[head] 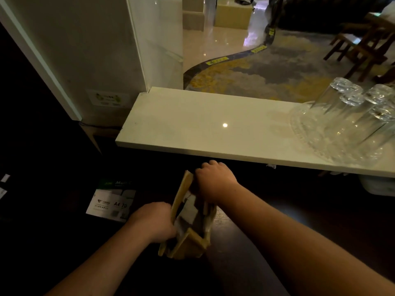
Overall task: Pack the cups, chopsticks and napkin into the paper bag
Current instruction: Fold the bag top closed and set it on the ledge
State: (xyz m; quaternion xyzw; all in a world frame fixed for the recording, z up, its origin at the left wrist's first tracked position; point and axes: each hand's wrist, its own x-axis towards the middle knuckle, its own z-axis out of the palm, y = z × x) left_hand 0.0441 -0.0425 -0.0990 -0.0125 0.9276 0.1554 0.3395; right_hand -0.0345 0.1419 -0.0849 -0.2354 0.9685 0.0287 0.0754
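left hand [152,222], right hand [214,180] gripping paper bag [188,244], glasses [350,116] aside

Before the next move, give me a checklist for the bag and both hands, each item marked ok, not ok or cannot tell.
1. Left hand grips the near left edge of the paper bag: ok.
2. Right hand grips the far end of the bag's top: ok.
3. Bag mouth held open: ok, a narrow gap shows between its sides.
4. Cups, chopsticks and napkin inside: cannot tell; pale shapes show in the gap, but it is too dark to name them.
5. White counter bare in front of the bag: ok.
6. Upturned glasses on their glass tray at the counter's right end, apart from both hands: ok.
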